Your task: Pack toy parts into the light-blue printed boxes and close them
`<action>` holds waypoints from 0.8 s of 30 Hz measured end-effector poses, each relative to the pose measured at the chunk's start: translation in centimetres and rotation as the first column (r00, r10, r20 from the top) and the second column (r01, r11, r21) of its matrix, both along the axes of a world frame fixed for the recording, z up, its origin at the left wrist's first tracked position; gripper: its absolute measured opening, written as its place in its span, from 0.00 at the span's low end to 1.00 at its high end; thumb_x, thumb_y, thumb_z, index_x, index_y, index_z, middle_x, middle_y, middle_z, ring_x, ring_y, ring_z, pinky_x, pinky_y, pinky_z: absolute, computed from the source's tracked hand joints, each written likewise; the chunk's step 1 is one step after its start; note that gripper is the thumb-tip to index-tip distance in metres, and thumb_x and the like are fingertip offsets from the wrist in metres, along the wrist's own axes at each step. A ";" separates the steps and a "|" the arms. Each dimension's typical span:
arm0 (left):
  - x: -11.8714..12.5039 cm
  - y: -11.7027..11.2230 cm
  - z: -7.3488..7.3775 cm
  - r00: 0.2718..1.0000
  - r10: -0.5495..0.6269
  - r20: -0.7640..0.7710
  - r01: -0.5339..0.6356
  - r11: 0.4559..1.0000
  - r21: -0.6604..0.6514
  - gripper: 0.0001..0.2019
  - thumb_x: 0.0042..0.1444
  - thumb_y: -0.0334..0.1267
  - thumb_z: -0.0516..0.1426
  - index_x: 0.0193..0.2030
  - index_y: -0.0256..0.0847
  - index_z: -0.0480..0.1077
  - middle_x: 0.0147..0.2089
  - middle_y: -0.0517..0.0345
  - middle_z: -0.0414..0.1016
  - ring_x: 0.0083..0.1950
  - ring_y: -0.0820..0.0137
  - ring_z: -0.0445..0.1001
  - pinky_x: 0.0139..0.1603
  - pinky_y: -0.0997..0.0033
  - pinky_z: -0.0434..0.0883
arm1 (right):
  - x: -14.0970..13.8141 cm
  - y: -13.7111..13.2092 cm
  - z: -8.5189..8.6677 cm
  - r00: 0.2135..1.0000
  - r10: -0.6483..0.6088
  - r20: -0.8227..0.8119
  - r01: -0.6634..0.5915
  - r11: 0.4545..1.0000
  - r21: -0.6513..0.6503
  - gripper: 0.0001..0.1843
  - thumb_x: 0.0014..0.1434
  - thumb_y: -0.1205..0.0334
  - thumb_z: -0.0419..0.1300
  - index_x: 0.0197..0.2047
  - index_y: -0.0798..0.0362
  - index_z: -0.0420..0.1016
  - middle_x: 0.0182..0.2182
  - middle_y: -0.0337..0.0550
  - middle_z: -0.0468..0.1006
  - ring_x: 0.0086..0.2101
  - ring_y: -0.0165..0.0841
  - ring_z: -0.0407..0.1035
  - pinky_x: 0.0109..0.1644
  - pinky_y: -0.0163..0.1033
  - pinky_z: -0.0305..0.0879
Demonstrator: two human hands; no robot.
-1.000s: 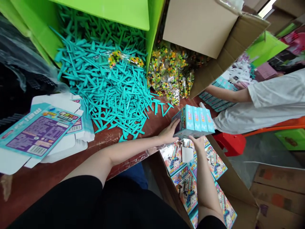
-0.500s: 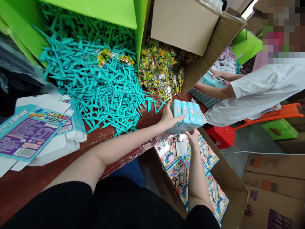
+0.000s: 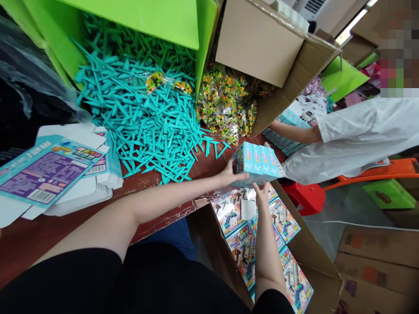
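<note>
A row of several light-blue toy boxes (image 3: 259, 159), pressed side by side, is at the table's edge. My left hand (image 3: 230, 175) grips its left end, thumb along the near side and fingers partly hidden behind. My right hand (image 3: 262, 193) holds the near lower side, its fingers partly hidden by the boxes. Below them, a carton (image 3: 314, 257) holds flat toy boxes (image 3: 244, 248) with colourful printed fronts, and a small white card (image 3: 248, 210) lies on these.
Turquoise plastic pieces (image 3: 157, 126) spill from a green bin (image 3: 140, 19). Beside them are bagged orange-and-green pieces (image 3: 225, 102). Flattened printed boxes (image 3: 49, 170) are stacked on the left of the red-brown table (image 3: 144, 220). A co-worker in a white sleeve (image 3: 363, 122) handles blue boxes near a red stool (image 3: 304, 198).
The row of boxes has shifted slightly and tilted in my hands. My left fingers have slid down behind its end. The co-worker's arm has moved, with one hand no longer visible.
</note>
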State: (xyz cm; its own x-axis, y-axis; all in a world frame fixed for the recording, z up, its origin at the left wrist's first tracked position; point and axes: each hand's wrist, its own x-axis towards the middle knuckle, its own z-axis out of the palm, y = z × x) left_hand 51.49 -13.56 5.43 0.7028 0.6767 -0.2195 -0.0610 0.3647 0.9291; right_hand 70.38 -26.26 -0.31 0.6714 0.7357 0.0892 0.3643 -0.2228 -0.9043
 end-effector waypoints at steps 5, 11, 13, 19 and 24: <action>0.7 -1.5 -1.4 0.968 0.014 0.251 -0.019 1.000 0.016 0.51 0.39 0.38 0.71 0.69 0.42 0.52 0.71 0.41 0.58 0.70 0.51 0.61 0.71 0.48 0.60 | 1.0 0.0 4.6 0.986 -0.082 0.146 0.081 0.997 0.009 0.42 0.49 0.35 0.62 0.61 0.53 0.66 0.55 0.55 0.74 0.54 0.47 0.70 0.64 0.56 0.63; 7.6 0.3 -0.3 0.963 0.082 0.258 0.073 0.840 -0.538 0.23 0.59 0.38 0.58 0.60 0.51 0.61 0.60 0.51 0.72 0.51 0.64 0.77 0.55 0.53 0.75 | 2.1 3.3 14.1 0.729 0.025 0.684 0.138 0.973 -0.183 0.33 0.61 0.42 0.59 0.66 0.47 0.69 0.62 0.51 0.71 0.59 0.50 0.66 0.65 0.57 0.60; 9.5 0.6 -0.6 0.973 0.096 0.209 0.045 0.812 -0.583 0.21 0.61 0.40 0.57 0.60 0.51 0.59 0.57 0.49 0.73 0.46 0.65 0.78 0.52 0.53 0.77 | 1.4 5.3 15.2 0.630 0.087 0.772 0.192 0.945 -0.263 0.33 0.62 0.44 0.58 0.66 0.49 0.69 0.64 0.54 0.69 0.61 0.54 0.64 0.64 0.60 0.59; 10.4 2.7 -2.8 0.996 0.010 0.094 0.039 0.862 -0.506 0.18 0.64 0.43 0.52 0.61 0.49 0.59 0.55 0.49 0.74 0.46 0.66 0.79 0.49 0.57 0.78 | -1.7 8.7 12.8 0.499 0.227 0.836 0.291 0.865 -0.408 0.31 0.65 0.53 0.53 0.68 0.55 0.66 0.59 0.64 0.71 0.56 0.58 0.64 0.58 0.63 0.60; 6.8 6.3 -2.6 0.942 -0.319 -0.105 0.271 0.907 -0.321 0.14 0.55 0.45 0.64 0.39 0.36 0.72 0.31 0.44 0.77 0.36 0.54 0.80 0.45 0.47 0.77 | -2.8 8.8 10.5 0.481 0.204 0.853 0.339 0.854 -0.395 0.30 0.64 0.55 0.53 0.68 0.52 0.67 0.57 0.65 0.71 0.52 0.60 0.66 0.53 0.65 0.62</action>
